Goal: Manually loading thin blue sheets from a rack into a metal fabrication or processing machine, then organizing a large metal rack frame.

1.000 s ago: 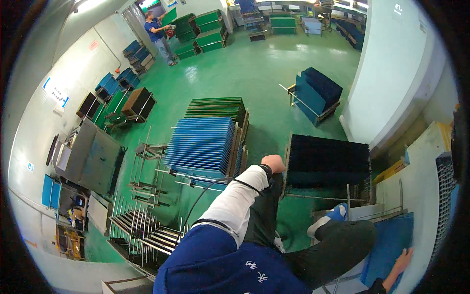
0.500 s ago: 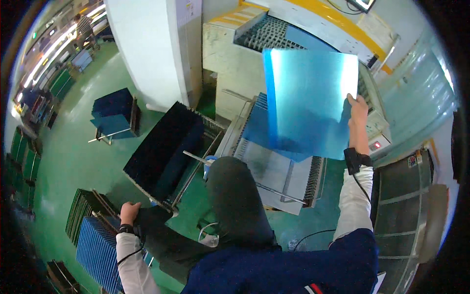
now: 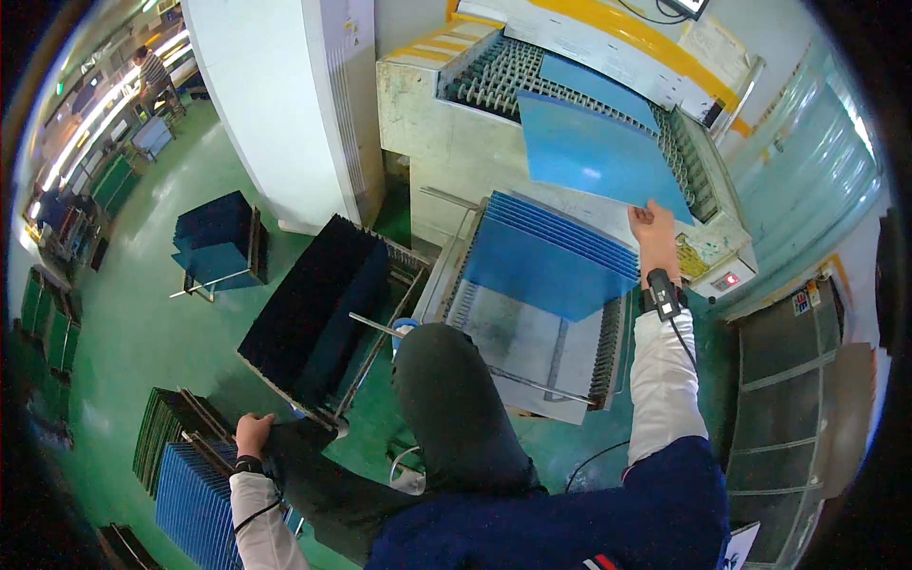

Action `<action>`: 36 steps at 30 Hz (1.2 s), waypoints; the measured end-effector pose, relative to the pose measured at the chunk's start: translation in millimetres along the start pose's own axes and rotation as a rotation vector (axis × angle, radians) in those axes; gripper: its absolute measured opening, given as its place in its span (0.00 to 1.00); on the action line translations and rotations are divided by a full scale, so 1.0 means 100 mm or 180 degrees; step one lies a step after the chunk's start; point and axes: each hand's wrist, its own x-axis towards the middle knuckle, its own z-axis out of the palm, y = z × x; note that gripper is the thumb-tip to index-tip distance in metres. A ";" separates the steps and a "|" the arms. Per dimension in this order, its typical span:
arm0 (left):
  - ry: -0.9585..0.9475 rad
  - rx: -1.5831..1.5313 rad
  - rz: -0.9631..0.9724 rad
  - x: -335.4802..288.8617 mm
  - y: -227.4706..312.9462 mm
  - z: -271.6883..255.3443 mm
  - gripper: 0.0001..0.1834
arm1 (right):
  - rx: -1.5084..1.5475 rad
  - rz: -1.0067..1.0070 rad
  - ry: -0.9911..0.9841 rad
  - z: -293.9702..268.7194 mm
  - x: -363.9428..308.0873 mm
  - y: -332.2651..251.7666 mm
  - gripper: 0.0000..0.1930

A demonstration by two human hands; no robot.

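My right hand (image 3: 652,228) is at the near edge of a thin blue sheet (image 3: 594,147), fingers curled in and pinching that edge. The sheet slants over the near side of a roller conveyor (image 3: 494,71). A second blue sheet (image 3: 598,87) lies farther in on the rollers. Below stands a slotted rack (image 3: 600,375) with several blue sheets (image 3: 546,256) upright in its far part. My left hand (image 3: 254,435) rests on my left knee, holding nothing, its fingers lying over the dark trouser leg.
A rack of dark sheets (image 3: 313,304) stands left of the slotted rack. Farther left is a smaller rack of sheets (image 3: 218,237); blue sheets (image 3: 195,503) stand near my left forearm. A white pillar (image 3: 275,104) rises behind. Far left, a person (image 3: 152,71) stands by lit equipment.
My right hand has lowered and moved left, tipping the sheet from upright to nearly flat over the conveyor. The racked sheets below are now uncovered. My left hand stays on the knee.
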 end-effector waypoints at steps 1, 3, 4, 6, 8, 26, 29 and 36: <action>0.0034 0.0050 -0.0061 -0.05 -0.03 -0.06 0.27 | 0.1239 0.0713 0.0386 0.29 -0.13 -0.04 0.06; -0.0072 0.0202 -0.0120 -0.03 0.04 -0.08 0.26 | 0.2420 0.1384 0.0860 0.41 -0.26 -0.19 0.08; -0.0072 0.0209 -0.0118 0.00 -0.03 -0.05 0.26 | 0.2510 0.1713 0.0693 0.45 -0.26 -0.25 0.08; -0.0031 0.0092 -0.0242 0.05 -0.14 0.02 0.26 | 0.2595 0.2050 0.0529 0.55 -0.29 -0.34 0.08; -0.0061 0.0143 -0.0190 0.03 -0.07 0.02 0.26 | 0.2100 0.1922 0.0285 0.61 -0.35 -0.41 0.08; -0.0075 0.0058 -0.0197 -0.01 0.01 -0.04 0.24 | 0.2227 0.1943 0.0388 0.78 0.13 -0.37 0.11; -0.0037 0.0100 -0.0089 0.03 -0.04 0.03 0.25 | 0.2276 0.1841 0.0217 0.82 0.10 -0.40 0.14; -0.0047 0.0051 -0.0224 0.08 -0.19 0.06 0.26 | 0.1295 0.1914 -0.0390 1.11 -0.43 -0.28 0.17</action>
